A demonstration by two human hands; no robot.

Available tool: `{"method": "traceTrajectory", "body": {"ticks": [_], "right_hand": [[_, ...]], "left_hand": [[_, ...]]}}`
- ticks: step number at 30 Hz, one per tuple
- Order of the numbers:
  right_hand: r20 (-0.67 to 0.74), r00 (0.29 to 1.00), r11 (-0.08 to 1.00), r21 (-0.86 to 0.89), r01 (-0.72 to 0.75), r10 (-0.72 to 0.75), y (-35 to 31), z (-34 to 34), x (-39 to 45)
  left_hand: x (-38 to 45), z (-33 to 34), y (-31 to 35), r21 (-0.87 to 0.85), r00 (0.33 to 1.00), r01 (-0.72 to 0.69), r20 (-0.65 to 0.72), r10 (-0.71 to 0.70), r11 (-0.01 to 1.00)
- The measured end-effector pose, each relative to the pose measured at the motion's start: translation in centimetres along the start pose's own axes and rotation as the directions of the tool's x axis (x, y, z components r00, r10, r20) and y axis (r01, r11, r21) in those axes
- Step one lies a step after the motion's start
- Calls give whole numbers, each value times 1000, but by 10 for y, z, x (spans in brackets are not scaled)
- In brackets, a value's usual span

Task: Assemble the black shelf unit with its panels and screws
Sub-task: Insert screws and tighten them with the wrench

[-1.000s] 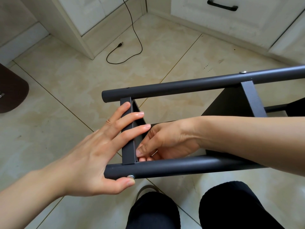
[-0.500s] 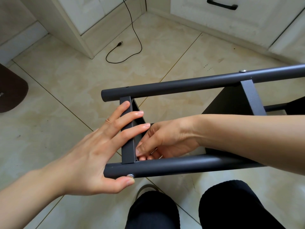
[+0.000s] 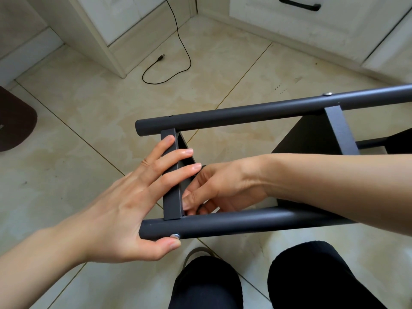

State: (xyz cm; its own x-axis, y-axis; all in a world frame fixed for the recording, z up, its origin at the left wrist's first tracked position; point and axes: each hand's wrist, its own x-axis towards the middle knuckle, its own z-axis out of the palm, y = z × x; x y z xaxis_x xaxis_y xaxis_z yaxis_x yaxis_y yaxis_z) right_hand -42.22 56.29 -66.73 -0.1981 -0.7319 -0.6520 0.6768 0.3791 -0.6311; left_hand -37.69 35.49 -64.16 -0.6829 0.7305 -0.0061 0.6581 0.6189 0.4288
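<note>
The black shelf unit lies on its side above the tiled floor, with a far pole (image 3: pixel 245 112) and a near pole (image 3: pixel 245 221). An end panel (image 3: pixel 171 204) and a second panel (image 3: pixel 312 134) bridge the two poles. My left hand (image 3: pixel 124 204) presses straight fingers across the end panel's edge, and its thumb touches a silver screw (image 3: pixel 175 236) under the near pole. My right hand (image 3: pixel 227 186) reaches inside the frame behind that panel, its curled fingertips pinching a small dark piece (image 3: pixel 200 207) at the corner. Another screw head (image 3: pixel 327 94) sits in the far pole.
A black cable (image 3: pixel 178 41) trails over the floor from the white cabinets (image 3: pixel 116 21) at the back. A drawer with a black handle (image 3: pixel 299 4) stands at the back right, a brown mat (image 3: pixel 13 126) at the left. My knees (image 3: pixel 205 284) are below the frame.
My right hand's fingertips have worked a little lower toward the near pole's corner. My left hand and the frame have barely moved.
</note>
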Motion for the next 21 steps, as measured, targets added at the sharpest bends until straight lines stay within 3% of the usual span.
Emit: {"method": "traceTrajectory", "body": {"ticks": [21], "right_hand": [[-14, 1000, 998, -59, -18, 17, -1, -2, 0]], "left_hand": [[0, 0, 0, -14, 1000, 5, -1, -5, 1000]]}}
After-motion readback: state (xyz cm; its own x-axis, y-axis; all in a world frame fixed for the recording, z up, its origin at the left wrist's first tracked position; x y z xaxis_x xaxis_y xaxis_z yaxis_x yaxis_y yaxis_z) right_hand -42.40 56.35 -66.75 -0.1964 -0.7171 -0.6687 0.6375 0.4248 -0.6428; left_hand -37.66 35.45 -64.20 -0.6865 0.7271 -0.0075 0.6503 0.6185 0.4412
